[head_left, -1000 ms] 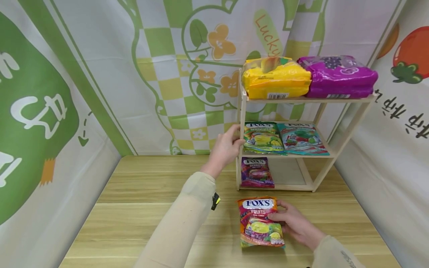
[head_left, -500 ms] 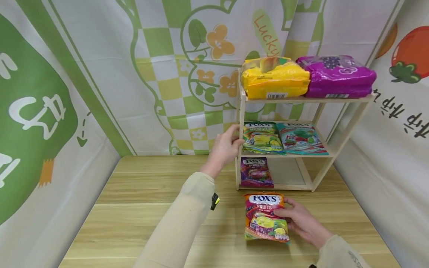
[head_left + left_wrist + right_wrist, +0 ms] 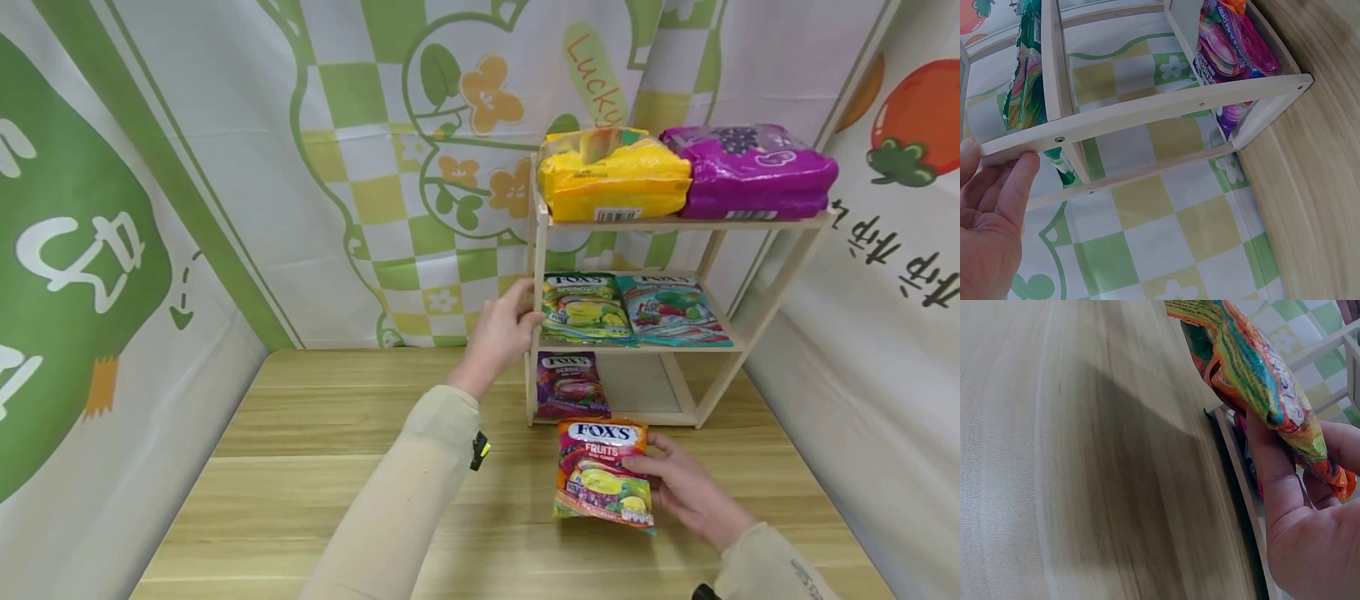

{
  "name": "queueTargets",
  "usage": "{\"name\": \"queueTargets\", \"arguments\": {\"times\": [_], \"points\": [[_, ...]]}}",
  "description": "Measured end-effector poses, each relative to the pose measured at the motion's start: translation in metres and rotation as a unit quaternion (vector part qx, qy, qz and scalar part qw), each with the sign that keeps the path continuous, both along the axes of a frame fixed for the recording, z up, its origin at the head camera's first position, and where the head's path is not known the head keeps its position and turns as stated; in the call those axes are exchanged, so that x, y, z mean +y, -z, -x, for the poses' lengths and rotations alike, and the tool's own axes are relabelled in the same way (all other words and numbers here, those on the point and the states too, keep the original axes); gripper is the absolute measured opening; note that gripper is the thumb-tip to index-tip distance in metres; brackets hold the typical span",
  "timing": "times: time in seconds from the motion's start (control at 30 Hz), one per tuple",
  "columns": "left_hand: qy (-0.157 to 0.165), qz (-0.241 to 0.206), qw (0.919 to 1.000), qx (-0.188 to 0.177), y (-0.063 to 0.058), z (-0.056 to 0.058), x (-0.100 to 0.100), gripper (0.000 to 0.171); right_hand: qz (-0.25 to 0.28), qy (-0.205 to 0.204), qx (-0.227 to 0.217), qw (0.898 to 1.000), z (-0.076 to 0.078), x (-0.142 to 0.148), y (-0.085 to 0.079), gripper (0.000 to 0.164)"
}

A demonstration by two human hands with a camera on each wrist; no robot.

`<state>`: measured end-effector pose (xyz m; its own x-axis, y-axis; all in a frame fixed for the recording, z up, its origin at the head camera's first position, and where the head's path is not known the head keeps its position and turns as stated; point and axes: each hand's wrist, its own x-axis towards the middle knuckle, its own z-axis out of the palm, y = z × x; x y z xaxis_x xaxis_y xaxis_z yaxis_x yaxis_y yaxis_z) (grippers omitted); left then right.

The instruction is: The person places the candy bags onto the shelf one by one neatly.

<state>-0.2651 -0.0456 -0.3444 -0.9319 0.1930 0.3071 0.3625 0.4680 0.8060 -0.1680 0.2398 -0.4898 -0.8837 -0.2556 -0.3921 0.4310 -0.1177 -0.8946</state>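
Note:
My right hand [image 3: 686,487] pinches the right edge of a red and orange bag of Fox's Fruits candy [image 3: 602,475], thumb on the printed front. In the right wrist view the candy bag [image 3: 1266,381] is raised off the tabletop, fingers behind it. My left hand [image 3: 504,337] grips the left front post of a small wooden shelf rack [image 3: 637,348]. The left wrist view has that hand [image 3: 994,206] with thumb and fingers on either side of the post. A purple Berries candy bag [image 3: 572,385] lies at the left of the bottom shelf, just behind the held bag.
On the middle shelf lie a green Fox's bag [image 3: 587,308] and a teal one [image 3: 671,310]. A yellow pack [image 3: 615,179] and a purple pack [image 3: 750,175] sit on top. Wood-grain tabletop [image 3: 315,458] spreads left of the rack; printed curtains [image 3: 360,167] hang behind.
My right hand has carried the Fruits candy bag to the right and forward, closer to the rack's bottom shelf. The left hand has kept its grip on the post.

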Motion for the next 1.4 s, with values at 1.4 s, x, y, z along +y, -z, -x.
{"name": "queueTargets", "arguments": {"times": [1.4], "points": [[0.003,-0.004,1.0,0.006,0.001,0.001,0.0,0.044,0.088,0.095,-0.006,0.992,0.032,0.038,-0.012,0.034]]}}
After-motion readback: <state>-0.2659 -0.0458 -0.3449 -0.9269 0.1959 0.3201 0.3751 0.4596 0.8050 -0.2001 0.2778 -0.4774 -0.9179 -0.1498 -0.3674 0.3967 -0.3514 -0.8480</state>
